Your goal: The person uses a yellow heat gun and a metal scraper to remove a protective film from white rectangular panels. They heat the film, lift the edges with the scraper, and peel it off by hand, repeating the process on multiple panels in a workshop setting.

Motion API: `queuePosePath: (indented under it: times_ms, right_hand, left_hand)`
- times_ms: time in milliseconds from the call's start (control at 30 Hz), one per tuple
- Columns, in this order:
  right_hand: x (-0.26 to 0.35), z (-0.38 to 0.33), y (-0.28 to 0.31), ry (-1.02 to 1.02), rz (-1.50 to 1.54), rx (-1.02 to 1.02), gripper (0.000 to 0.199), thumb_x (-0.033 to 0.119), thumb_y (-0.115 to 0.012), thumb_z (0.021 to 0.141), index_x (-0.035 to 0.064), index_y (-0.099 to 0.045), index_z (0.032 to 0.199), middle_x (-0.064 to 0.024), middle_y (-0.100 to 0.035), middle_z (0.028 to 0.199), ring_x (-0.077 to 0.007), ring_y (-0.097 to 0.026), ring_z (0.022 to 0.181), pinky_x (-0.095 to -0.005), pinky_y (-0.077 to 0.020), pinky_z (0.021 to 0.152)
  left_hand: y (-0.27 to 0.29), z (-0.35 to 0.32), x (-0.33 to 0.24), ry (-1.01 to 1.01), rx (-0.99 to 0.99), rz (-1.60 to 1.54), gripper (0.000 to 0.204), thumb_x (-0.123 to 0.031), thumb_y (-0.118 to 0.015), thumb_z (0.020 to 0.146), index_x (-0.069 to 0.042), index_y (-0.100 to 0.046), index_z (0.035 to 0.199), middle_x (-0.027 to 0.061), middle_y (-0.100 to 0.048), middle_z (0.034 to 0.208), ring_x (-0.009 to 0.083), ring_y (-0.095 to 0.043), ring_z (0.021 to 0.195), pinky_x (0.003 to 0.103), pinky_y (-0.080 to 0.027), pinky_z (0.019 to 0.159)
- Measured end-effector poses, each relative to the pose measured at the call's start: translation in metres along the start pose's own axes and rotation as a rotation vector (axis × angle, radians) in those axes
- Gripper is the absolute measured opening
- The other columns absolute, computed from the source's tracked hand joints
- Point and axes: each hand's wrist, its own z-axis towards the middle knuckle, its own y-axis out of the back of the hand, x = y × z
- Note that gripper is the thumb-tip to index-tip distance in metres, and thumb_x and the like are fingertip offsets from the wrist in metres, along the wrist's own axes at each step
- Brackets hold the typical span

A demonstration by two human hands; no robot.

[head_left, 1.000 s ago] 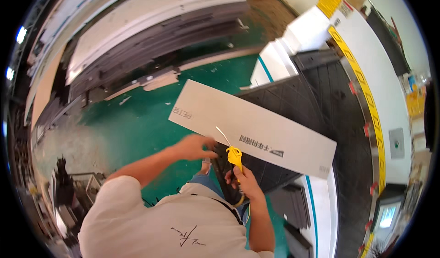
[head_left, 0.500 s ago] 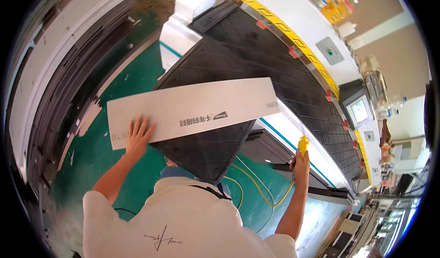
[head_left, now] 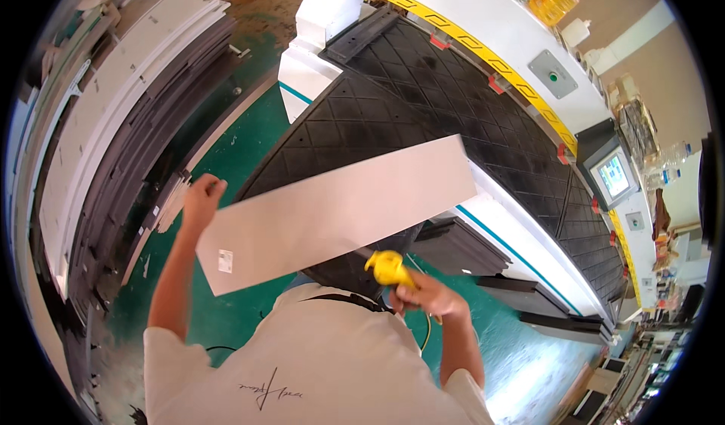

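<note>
A long pale panel (head_left: 340, 206) lies slanted across the corner of the black worktable (head_left: 355, 130), its plain face up and a small white label (head_left: 226, 261) near its left end. Just off the panel's upper left corner, my left hand (head_left: 202, 200) is raised with its fingers curled in; I see nothing in it. My right hand (head_left: 432, 295) is closed around a yellow air blow gun (head_left: 390, 268), held low in front of the panel's near edge. The gun is slightly blurred by motion.
A white machine beam with a yellow strip (head_left: 468, 41) runs along the table's far side, carrying a small screen (head_left: 610, 176). Stacked panels (head_left: 136, 130) stand at the left. Dark boards (head_left: 461, 245) sit under the table's right side. A yellow hose (head_left: 427, 334) hangs near my right hand.
The panel's upper face was printed and is now plain with a label. My left hand has lifted off the panel and curled. My right hand brought the blow gun leftward, closer to me.
</note>
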Motion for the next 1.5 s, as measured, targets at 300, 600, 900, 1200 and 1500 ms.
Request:
queuePosePath:
  times_ms: [300, 600, 900, 1200, 1500]
  right_hand:
    - [-0.030, -0.056, 0.056, -0.228, -0.198, -0.512, 0.026, 0.031, -0.056, 0.107, 0.0079, -0.057, 0.119, -0.0004, -0.062, 0.077, -0.0076, -0.055, 0.065, -0.0234, -0.0389, 0.055]
    - [-0.037, -0.064, 0.030, -0.279, -0.150, -0.397, 0.025, 0.032, -0.059, 0.105, 0.0106, -0.058, 0.119, 0.0012, -0.062, 0.077, -0.0085, -0.060, 0.069, -0.0226, -0.0408, 0.058]
    - [-0.038, -0.034, 0.059, -0.199, -0.098, -0.797, 0.026, 0.021, -0.061, 0.102, 0.0064, -0.054, 0.123, -0.0047, -0.066, 0.088, -0.0168, -0.067, 0.080, -0.0323, -0.0547, 0.061]
    - [0.051, 0.010, 0.163, 0.617, -0.913, -0.468, 0.039, 0.014, -0.072, 0.097, 0.0026, -0.062, 0.133, -0.0192, -0.063, 0.136, -0.0317, -0.056, 0.136, -0.0393, -0.0456, 0.113]
    - [0.313, -0.152, 0.452, 0.490, -1.820, -1.704, 0.055, 0.033, -0.083, 0.083, 0.0097, -0.069, 0.131, -0.0168, -0.048, 0.153, -0.0388, -0.034, 0.150, -0.0560, -0.0343, 0.117]
  left_hand:
    - [-0.108, -0.042, 0.021, -0.443, -0.090, 0.072, 0.034, -0.015, -0.076, 0.088, -0.006, -0.068, 0.120, 0.0150, -0.067, 0.130, 0.0365, -0.059, 0.125, 0.048, -0.044, 0.107]
    - [-0.193, -0.035, -0.006, -0.552, 0.072, 0.288, 0.066, -0.034, -0.064, 0.096, -0.004, -0.046, 0.152, 0.0172, -0.035, 0.165, 0.0347, -0.025, 0.157, 0.057, -0.013, 0.128]
    - [-0.286, -0.082, -0.164, -1.122, 0.541, 0.134, 0.076, -0.042, -0.070, 0.089, -0.005, -0.048, 0.152, 0.0218, -0.038, 0.162, 0.0395, -0.027, 0.155, 0.065, -0.018, 0.124]
    - [-0.288, -0.126, -0.279, 0.165, 1.039, -1.292, 0.047, -0.004, -0.066, 0.097, -0.002, -0.048, 0.141, 0.0106, -0.068, 0.120, 0.0206, -0.066, 0.117, 0.032, -0.052, 0.098]
    - [-0.235, -0.091, -0.247, 0.324, 0.223, -0.891, 0.055, -0.015, -0.062, 0.098, 0.003, -0.046, 0.147, 0.0167, -0.072, 0.097, 0.0236, -0.074, 0.077, 0.036, -0.061, 0.076]
